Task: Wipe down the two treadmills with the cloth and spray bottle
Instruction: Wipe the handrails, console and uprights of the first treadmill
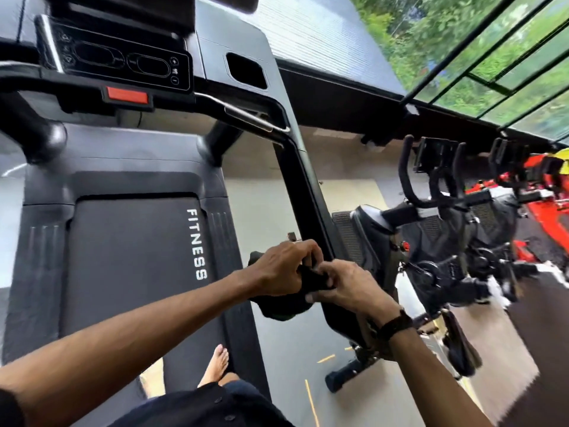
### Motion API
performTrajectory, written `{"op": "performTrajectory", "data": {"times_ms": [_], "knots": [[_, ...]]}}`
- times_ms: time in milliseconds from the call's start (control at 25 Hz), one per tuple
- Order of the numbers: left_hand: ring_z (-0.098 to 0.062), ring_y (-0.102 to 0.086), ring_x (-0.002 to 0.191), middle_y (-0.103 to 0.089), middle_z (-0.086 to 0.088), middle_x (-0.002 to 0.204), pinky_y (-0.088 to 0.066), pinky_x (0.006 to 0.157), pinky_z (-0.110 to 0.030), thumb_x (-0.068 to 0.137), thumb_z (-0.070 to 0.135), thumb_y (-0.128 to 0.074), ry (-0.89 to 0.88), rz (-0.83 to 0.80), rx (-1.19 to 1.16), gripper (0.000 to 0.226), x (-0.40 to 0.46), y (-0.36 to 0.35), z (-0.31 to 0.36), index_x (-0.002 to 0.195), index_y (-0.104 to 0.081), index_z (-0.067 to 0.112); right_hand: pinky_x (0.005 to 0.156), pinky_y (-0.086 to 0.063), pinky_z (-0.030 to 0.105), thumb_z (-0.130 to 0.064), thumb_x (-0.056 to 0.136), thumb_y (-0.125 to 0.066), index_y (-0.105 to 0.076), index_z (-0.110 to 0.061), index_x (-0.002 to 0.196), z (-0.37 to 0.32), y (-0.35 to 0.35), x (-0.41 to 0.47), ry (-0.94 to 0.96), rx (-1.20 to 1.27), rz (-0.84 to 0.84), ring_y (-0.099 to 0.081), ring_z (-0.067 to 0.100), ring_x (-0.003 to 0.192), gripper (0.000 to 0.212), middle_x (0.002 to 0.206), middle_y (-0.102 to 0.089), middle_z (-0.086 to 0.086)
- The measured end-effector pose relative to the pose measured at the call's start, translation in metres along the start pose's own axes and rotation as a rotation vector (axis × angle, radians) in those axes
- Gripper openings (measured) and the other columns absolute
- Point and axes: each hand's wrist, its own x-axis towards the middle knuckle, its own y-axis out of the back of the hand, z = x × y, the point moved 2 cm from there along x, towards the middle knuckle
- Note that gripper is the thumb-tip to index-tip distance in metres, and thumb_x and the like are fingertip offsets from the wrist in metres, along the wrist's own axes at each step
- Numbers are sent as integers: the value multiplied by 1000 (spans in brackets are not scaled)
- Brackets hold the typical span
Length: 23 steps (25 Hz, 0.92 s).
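Dark shirt front [197, 408], bottom edge; one bare foot [217, 365] on treadmill belt [129, 272] marked FITNESS. Left hand [283, 269]: fingers curled, gripping black cloth [286, 303] beside right side rail [311, 204]. Right hand [348, 288]: fingers curled, pinching same cloth; dark wristband [395, 323] on wrist. Cloth bunched between both hands, hanging below them. Console [120, 57] with red stop button [127, 95] ahead. Exercise bikes [446, 241] to right, near windows [492, 50].
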Motion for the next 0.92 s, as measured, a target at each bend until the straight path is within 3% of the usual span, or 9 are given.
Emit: {"op": "performTrajectory", "data": {"times_ms": [120,320,440,560,640,720,800,840,920], "knots": [[-12,-55,84,-66,6,99,-46,70,-32,71,-4,-50,24,-44,13,51,-13,-25,9,113,-61,21,70,-42,34,-58,72,-76,-47,-31,73,16,-22,-29,-31,-61,-9,-55,13,78,40,73,-56,-10],[-16,-61,87,-65,9,94,-53,76,-39,71,-4,-51,119,-6,-33,45,-29,-72,20,105,-65,22,73,-36,32,-58,77,-71,-62,-28,92,38,-37,-58,-3,-175,100,-62,21,101,36,99,-70,-3],[-19,-63,85,-66,6,89,-54,74,-37,69,-1,-52,194,108,-77,41,-29,-104,35,100,-68,20,76,-39,33,-57,79,-69,-61,-23,87,59,-41,-83,52,-181,147,-62,22,97,35,94,-69,-2],[-25,-61,90,-66,4,85,-47,80,-36,67,12,-54,260,303,84,34,-17,-152,55,96,-69,21,74,-42,34,-58,77,-68,-62,-19,84,94,-48,-103,107,-172,251,-64,25,93,40,88,-70,0],[-26,-55,103,-62,-3,104,-43,89,-40,74,18,-55,451,464,105,33,-12,-190,66,105,-64,20,75,-45,34,-56,78,-68,-66,-19,86,115,-51,-112,140,-122,348,-65,26,93,38,89,-72,2],[-31,-45,120,-46,-11,128,-39,101,-45,87,19,-55,785,607,-181,38,-13,-215,75,125,-50,15,76,-45,33,-53,81,-67,-67,-19,86,121,-53,-114,169,-89,430,-66,27,93,34,90,-73,2],[-37,-36,133,-33,-18,144,-32,111,-47,96,33,-54,1111,723,-642,54,-13,-232,91,139,-34,8,75,-46,34,-49,83,-65,-67,-19,86,124,-56,-114,196,-93,478,-67,28,91,31,89,-73,3],[-38,-33,137,-31,-20,148,-29,114,-48,97,45,-49,1171,754,-810,63,-10,-241,97,144,-29,7,75,-46,34,-48,84,-63,-68,-18,86,126,-56,-112,209,-104,499,-67,29,89,30,88,-73,3],[-38,-34,138,-34,-19,151,-27,115,-52,91,73,-35,1079,798,-944,85,-1,-251,112,152,-23,14,70,-45,33,-45,87,-61,-67,-19,85,128,-55,-105,256,-113,540,-68,28,82,28,82,-72,3]]}}
